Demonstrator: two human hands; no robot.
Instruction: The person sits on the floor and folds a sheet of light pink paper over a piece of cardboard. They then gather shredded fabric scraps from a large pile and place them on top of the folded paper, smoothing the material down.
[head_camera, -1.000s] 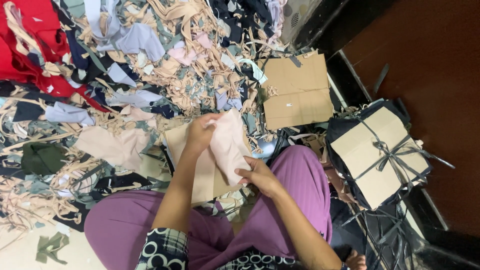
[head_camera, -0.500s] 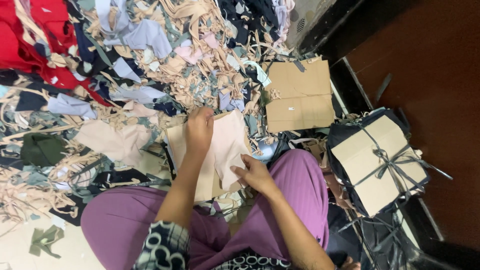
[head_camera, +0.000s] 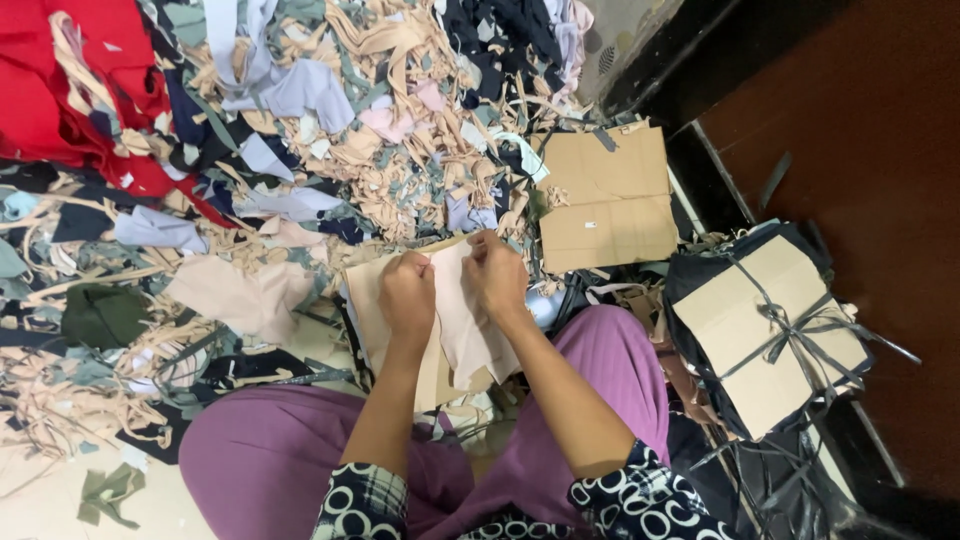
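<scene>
Right hand (head_camera: 497, 275) has risen to join left hand (head_camera: 407, 297); both now pinch the pale pink fabric piece (head_camera: 470, 330) at frame centre, aligning its top edge.

- Two hands: left hand (head_camera: 405, 296) and right hand (head_camera: 497, 275), at the frame's centre.
- One pale pink fabric piece (head_camera: 470, 320) between them.
- Two flat cardboard sheets (head_camera: 607, 200), upper right of centre.
- One tied bundle (head_camera: 770, 335), at right.
- One scrap heap (head_camera: 300, 130), too many pieces to count, upper left.
</scene>
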